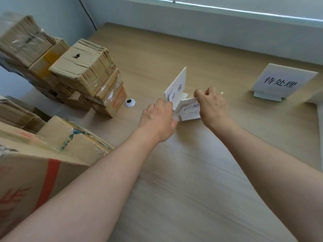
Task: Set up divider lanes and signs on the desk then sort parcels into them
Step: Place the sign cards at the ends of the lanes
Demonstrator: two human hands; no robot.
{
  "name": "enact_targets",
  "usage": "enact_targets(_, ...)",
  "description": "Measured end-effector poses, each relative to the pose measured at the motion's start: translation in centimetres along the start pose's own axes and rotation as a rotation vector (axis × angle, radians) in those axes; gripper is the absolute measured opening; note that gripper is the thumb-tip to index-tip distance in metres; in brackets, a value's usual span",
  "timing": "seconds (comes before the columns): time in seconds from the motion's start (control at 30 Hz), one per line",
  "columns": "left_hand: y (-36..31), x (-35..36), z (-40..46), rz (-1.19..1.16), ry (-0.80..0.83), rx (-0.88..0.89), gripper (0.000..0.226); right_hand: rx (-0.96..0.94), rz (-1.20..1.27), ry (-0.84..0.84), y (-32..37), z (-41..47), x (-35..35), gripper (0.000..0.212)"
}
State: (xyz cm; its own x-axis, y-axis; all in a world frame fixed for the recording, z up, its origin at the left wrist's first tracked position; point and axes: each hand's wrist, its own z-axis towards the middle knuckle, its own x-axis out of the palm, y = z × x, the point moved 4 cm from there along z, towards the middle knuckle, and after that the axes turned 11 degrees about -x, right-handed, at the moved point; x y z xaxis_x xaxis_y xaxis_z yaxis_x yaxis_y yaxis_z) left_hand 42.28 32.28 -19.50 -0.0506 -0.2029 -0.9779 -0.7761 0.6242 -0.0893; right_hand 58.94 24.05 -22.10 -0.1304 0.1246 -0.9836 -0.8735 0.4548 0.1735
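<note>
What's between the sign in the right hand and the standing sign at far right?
Head view: bare desk, apart from one tiny white speck beside the right hand. Standing sign sits alone.

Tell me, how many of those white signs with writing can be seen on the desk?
3. One sign stands alone at the far right. The left hand holds a tilted sign mid-desk; the right hand pinches another beside it. More may be hidden.

- A light wood-grain bench (pixel 201 172) fills most of the view.
- A round white cable grommet (pixel 129 102) with a dark hole is set in its surface.
- Pale bluish-grey walls (pixel 218 28) meet at the far left corner.
- A black cable (pixel 89 14) runs down that corner.
- A bright window strip (pixel 227 7) spans the top.
</note>
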Motion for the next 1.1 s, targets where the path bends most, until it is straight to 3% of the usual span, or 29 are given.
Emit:
enact_targets(0.33, -3.5, -8.1, -10.0, -0.003, -0.114, 0.15, 0.04, 0.07, -0.151, -0.086, 1.2, -10.0, -11.8, 0.022)
enact_targets(0.63, -5.5, -12.7, -24.9, -0.063, -0.237, 0.395, 0.042, 0.306, -0.26, -0.145, 5.4, -28.0, -20.7, 0.031)
enact_targets(0.8, -7.4, -13.1, -32.9, -0.032, -0.231, 0.469, 0.038, 0.418, -0.264, -0.176, 6.4, -36.8, -23.8, 0.021)
enact_targets(1.1, -18.5, -14.0, -45.3, -0.015, -0.287, 0.621, 0.047, 0.57, -0.273, -0.205, 0.2, -53.5, -29.1, 0.019)
